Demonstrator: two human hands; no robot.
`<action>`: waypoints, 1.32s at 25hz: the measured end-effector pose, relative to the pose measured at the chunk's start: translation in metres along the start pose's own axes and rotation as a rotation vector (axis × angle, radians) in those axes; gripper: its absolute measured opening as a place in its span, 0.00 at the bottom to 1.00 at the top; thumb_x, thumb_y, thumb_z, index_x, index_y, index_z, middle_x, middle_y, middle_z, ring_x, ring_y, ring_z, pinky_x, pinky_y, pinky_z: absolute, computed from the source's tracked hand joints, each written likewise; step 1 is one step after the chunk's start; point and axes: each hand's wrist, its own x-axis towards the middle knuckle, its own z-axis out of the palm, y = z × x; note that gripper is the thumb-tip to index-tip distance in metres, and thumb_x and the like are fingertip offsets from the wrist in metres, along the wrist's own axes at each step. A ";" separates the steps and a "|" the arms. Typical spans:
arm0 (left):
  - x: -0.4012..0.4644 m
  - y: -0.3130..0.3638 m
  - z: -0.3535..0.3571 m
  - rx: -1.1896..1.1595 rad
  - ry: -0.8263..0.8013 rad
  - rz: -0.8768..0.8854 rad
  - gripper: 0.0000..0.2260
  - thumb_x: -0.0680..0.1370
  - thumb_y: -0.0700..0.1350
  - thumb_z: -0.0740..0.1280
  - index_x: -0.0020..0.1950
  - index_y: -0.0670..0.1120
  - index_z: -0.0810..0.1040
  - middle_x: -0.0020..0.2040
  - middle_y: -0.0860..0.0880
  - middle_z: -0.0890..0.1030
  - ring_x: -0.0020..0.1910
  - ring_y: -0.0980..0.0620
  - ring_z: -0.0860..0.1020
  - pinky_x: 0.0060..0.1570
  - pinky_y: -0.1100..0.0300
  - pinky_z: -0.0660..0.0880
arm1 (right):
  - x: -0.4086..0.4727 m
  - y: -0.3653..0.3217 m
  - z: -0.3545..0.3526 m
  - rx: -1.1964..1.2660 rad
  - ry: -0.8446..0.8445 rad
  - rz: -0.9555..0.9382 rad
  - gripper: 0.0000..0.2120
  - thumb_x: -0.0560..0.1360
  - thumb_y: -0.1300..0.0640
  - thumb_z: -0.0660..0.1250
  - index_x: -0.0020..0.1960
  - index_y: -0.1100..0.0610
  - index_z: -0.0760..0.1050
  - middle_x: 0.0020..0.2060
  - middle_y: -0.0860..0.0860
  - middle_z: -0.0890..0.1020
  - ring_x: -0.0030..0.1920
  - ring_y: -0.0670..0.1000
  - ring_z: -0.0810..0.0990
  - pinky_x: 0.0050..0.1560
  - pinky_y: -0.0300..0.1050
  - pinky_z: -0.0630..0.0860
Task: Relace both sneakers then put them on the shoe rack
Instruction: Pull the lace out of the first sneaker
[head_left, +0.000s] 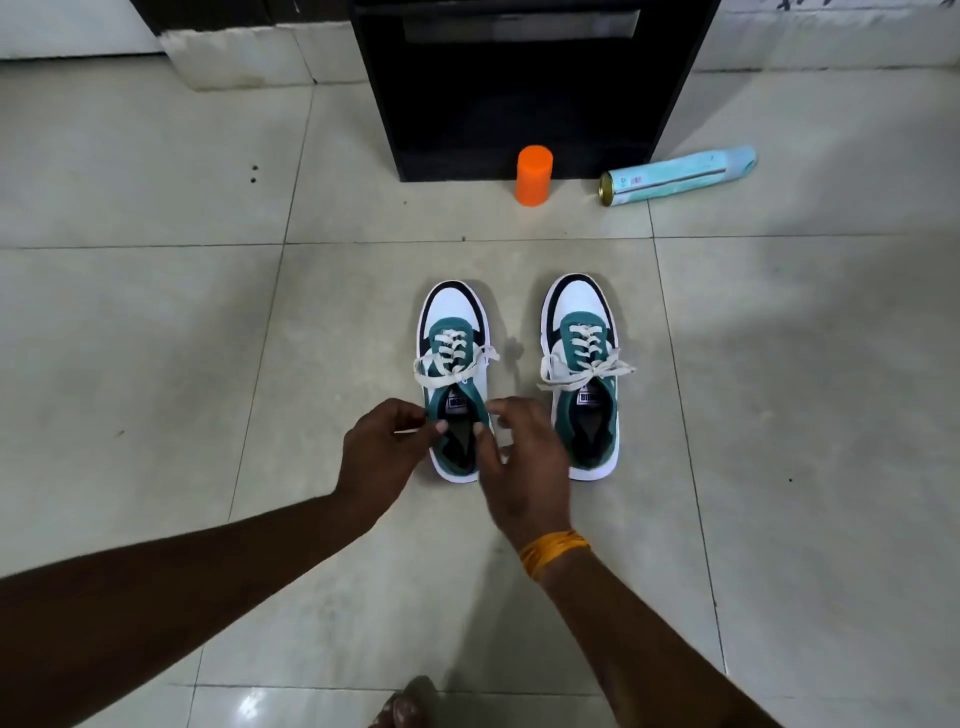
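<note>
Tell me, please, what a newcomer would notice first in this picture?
Two green and white sneakers stand side by side on the tiled floor, the left sneaker between both hands and the right sneaker apart. Beyond them, an orange cup stands before a black shoe rack.

We see a pale tiled floor (156, 338) w/ dark grout lines. At its far edge, approx. centre, stands a black cabinet (530, 88), open-fronted, its base on the tiles. Just in front of the cabinet's base an orange cylinder (533, 175) stands upright, touching the floor, near the cabinet's front edge. To the right of it, apart, a light-blue can (680, 175) lies on its side, gold metal end facing left, far end near the cabinet's right corner. Toward the far left corner runs a pale skirting strip (234, 57). At the near edge a bare foot (408, 704) shows partly.
</note>
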 end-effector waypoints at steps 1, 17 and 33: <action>0.002 0.000 -0.001 -0.001 -0.013 -0.006 0.08 0.73 0.51 0.81 0.45 0.52 0.84 0.44 0.53 0.87 0.46 0.49 0.86 0.52 0.41 0.84 | 0.001 0.002 0.013 0.041 0.009 0.044 0.08 0.79 0.57 0.69 0.57 0.55 0.79 0.53 0.50 0.79 0.52 0.52 0.80 0.50 0.55 0.81; 0.051 0.054 -0.015 0.505 -0.168 0.686 0.17 0.70 0.44 0.75 0.58 0.51 0.80 0.54 0.55 0.80 0.50 0.55 0.80 0.46 0.64 0.75 | 0.058 0.037 0.040 0.041 -0.026 0.052 0.11 0.79 0.55 0.64 0.59 0.48 0.80 0.50 0.50 0.82 0.51 0.52 0.82 0.56 0.53 0.79; 0.055 0.056 -0.045 0.065 -0.458 -0.026 0.15 0.78 0.25 0.61 0.57 0.36 0.83 0.44 0.40 0.85 0.43 0.41 0.87 0.47 0.49 0.85 | 0.064 0.035 0.041 0.045 -0.087 -0.018 0.02 0.79 0.60 0.69 0.47 0.55 0.79 0.42 0.51 0.82 0.42 0.49 0.79 0.47 0.44 0.76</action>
